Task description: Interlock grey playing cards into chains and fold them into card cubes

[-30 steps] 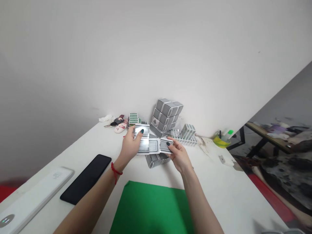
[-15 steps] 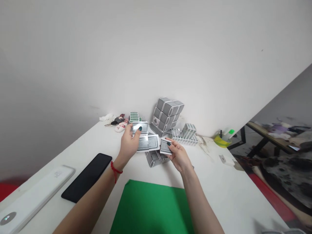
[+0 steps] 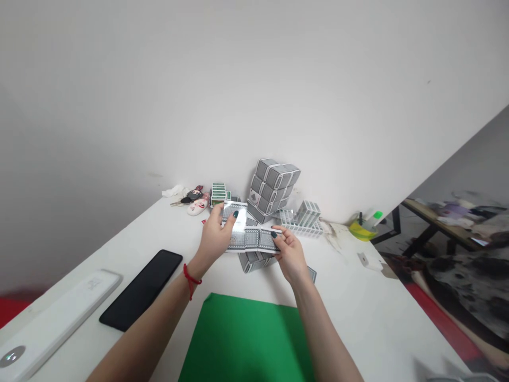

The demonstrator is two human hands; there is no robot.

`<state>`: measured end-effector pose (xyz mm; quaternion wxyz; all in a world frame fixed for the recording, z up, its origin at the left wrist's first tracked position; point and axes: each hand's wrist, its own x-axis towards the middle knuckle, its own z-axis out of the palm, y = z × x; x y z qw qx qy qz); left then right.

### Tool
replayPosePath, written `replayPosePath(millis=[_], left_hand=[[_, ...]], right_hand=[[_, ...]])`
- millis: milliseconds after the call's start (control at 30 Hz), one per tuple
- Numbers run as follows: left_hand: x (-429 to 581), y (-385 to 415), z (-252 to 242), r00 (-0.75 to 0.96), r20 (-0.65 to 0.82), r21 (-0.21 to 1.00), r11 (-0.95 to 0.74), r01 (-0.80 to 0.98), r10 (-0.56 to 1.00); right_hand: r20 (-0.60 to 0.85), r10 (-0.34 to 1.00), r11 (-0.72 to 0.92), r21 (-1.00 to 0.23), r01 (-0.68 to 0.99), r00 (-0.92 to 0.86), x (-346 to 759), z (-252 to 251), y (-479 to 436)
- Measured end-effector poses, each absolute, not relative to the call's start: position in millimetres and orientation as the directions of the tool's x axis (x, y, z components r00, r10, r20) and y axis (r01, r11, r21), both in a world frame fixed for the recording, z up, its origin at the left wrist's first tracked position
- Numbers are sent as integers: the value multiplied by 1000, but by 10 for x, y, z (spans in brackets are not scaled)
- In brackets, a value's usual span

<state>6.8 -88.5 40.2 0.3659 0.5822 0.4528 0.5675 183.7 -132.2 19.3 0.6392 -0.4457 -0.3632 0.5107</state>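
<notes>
My left hand (image 3: 214, 233) is closed on joined playing cards (image 3: 238, 240) with grey patterned backs, its thumb over the upper, shiny card. In my right hand (image 3: 289, 254), pinched between thumb and fingers, is another playing card (image 3: 267, 240). That card's left end meets the cards from my left hand; whether it slots in or only overlaps I cannot tell. Just beneath them lies a block of folded cards (image 3: 254, 262), partly covered. Behind stands a stacked tower of card cubes (image 3: 273, 185), leaning near the wall.
Card boxes (image 3: 218, 193) and keys with trinkets (image 3: 194, 200) lie at the back left. A clear tray (image 3: 304, 229) with card pieces stands right of the tower, a yellow bowl (image 3: 361, 231) farther right. A phone (image 3: 142, 289), white case (image 3: 59, 318) and green sheet (image 3: 246, 339) lie nearer.
My right hand has brought its card left against the joined cards, closing the gap. My left hand has shifted slightly right and down, its cards tilting with it.
</notes>
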Motion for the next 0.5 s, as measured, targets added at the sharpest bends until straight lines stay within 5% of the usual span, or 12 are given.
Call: replayPosePath(millis=[500], left_hand=[[71, -895, 422, -7, 387, 908, -380, 176, 922]], right_hand=[[107, 973, 159, -953, -257, 206, 1735, 207, -1382]])
